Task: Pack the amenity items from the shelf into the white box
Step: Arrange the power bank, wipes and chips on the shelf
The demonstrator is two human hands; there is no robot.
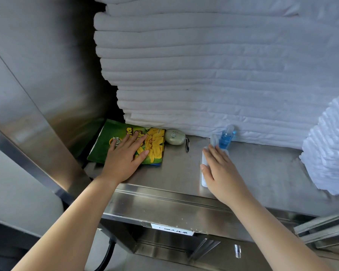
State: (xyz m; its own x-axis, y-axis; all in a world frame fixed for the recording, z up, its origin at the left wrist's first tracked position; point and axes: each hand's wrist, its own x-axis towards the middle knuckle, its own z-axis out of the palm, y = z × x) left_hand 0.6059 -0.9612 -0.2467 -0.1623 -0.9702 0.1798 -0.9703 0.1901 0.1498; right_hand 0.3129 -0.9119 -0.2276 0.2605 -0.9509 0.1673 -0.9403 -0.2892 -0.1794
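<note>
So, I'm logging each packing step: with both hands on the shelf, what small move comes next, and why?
Probably curl the right hand round the long white packet under it and lift. Its fingers lie straight over the packet, gripping nothing yet. The left hand likewise rests flat on the green and yellow snack bag. The white box is out of view.

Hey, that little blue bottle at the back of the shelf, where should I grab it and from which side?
Probably best to pinch the blue bottle round its body, below the clear cap, coming from the front right. It stands roughly upright against the folded linen, so the back is blocked, and a clear bottle crowds its left.
</note>
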